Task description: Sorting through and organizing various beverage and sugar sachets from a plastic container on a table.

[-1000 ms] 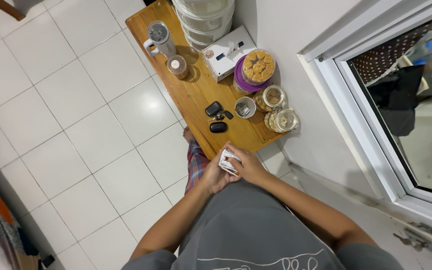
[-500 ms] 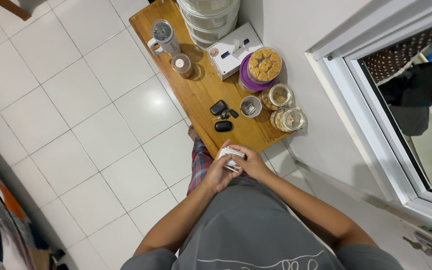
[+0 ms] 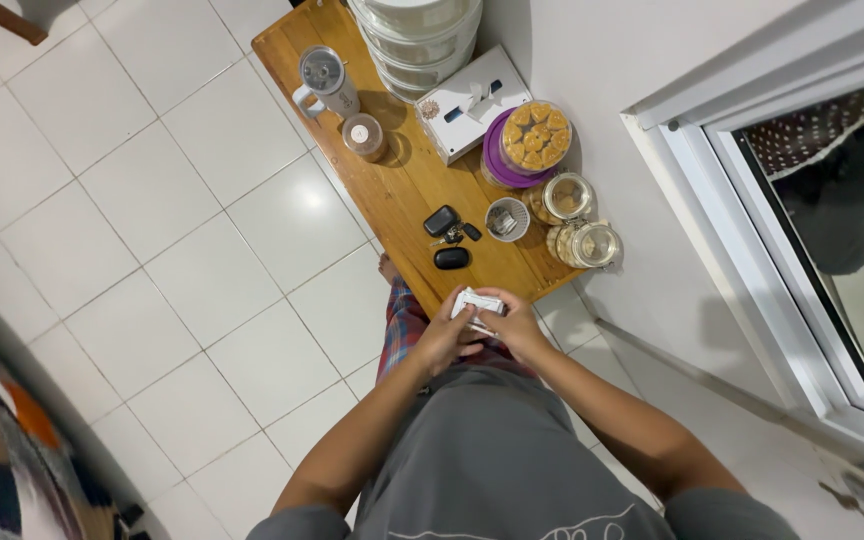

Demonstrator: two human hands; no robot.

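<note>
Gripping a small white packet [image 3: 476,305] between both hands, a person stands at a wooden table's [image 3: 402,190] near end. Left hand [image 3: 445,340] and right hand [image 3: 512,328] curl closed around it, fingertips touching. Just beyond the hands lie a black case [image 3: 451,258], keys [image 3: 444,222] and a small cup [image 3: 506,218]; glass jars [image 3: 582,242] stand farther right.

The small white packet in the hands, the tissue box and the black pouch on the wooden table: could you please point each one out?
small white packet [image 3: 477,302], head view, on its top face between both hands.
tissue box [image 3: 472,105], head view, on its white top.
black pouch [image 3: 441,220], head view, on its middle.
</note>
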